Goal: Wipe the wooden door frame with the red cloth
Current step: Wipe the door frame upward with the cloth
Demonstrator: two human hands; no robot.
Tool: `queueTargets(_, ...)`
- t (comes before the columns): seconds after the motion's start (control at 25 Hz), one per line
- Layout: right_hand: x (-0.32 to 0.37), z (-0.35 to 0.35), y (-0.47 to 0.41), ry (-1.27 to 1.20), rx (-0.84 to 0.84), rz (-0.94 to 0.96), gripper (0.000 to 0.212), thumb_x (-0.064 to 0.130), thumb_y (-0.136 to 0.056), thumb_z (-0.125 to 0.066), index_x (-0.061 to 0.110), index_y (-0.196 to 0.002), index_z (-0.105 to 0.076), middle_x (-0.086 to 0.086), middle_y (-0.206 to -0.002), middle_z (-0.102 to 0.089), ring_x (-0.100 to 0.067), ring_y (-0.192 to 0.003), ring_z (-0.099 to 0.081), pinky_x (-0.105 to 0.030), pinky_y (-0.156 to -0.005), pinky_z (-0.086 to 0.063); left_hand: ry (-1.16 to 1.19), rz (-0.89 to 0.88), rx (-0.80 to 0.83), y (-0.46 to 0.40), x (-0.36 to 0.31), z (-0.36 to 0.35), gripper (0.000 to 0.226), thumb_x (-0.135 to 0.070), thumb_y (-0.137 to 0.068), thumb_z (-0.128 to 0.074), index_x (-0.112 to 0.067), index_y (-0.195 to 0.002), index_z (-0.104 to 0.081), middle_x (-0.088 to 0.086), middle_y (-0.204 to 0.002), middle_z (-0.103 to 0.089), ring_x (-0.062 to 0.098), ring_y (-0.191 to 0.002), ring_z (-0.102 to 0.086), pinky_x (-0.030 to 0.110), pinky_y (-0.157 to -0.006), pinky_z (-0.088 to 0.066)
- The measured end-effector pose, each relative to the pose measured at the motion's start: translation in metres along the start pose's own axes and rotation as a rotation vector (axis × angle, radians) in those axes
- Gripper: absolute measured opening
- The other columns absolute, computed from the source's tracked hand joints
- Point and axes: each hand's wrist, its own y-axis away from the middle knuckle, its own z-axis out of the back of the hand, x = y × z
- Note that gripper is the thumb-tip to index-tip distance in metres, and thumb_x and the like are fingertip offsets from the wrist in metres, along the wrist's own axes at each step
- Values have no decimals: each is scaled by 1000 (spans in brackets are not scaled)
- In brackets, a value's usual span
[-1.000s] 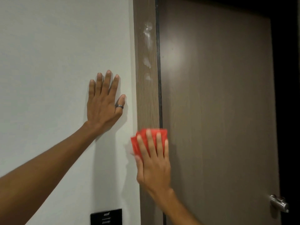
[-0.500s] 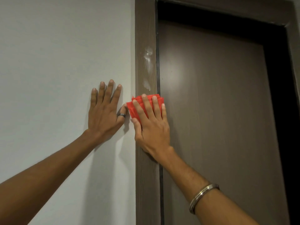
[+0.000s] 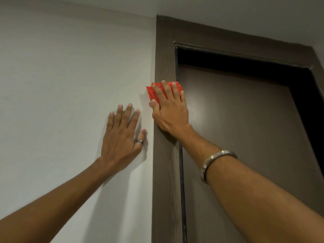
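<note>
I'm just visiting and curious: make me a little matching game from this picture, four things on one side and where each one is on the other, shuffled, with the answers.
Things
1. red cloth
2. left hand
3. silver bangle
4. dark ring

Places
A. on the right forearm
B. flat on the white wall
C. on the left thumb
D. pressed on the wooden door frame under the right hand

Pairs: 1-D, 2-B, 3-A, 4-C
</note>
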Motion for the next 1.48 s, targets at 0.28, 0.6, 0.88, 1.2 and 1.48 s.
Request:
queueTargets(0.28, -4, 16, -98, -73, -36, -66, 56, 43, -103, -38, 26, -156, -30, -6, -166, -27, -36, -158, -14, -60, -127, -18, 28, -9, -47, 2, 3, -2, 71, -53, -101, -29, -19, -163, -23, 8, -174, -9, 26, -161, 3, 52, -131, -5)
queueTargets(0.6, -8, 11, -92, -56, -69, -96, 58, 45, -104, -34, 26, -158, -28, -8, -168, -24, -38, -158, -12, -57, -127, -20, 44, -28, -42, 1, 2, -1, 71, -53, -101, -28, -18, -162, -25, 9, -173, -11, 27, -161, 1, 51, -131, -5)
queueTargets(0.88, -22, 19, -163, -29, -1, -91, 60, 47, -104, -34, 26, -159, -26, -9, -169, -19, -39, -158, -10, -60, -125, -23, 53, -18, -24, 0, 4, 2, 71, -54, -102, -29, -19, -163, -22, 10, -174, -11, 27, -161, 3, 40, -131, 9)
queueTargets(1.2, -14, 8, -97, -29, -92, -67, 58, 47, -101, -35, 26, -155, -33, -7, -165, -29, -36, -155, -19, -57, -123, -29, -3, -2, 37, 6, 2, -2, 71, -51, -104, -26, -19, -165, -8, 5, -174, 0, 23, -161, 6, 49, -132, -3)
queueTargets(1.48, 1, -4, 32, -149, -78, -100, 58, 47, -102, -42, 28, -156, -35, -4, -168, -28, -34, -158, -17, -60, -125, -24, -2, 12, 58, 48, -14, 2, 75, -54, -102, -23, -15, -165, -7, 9, -174, -1, 27, -161, 2, 51, -131, -4)
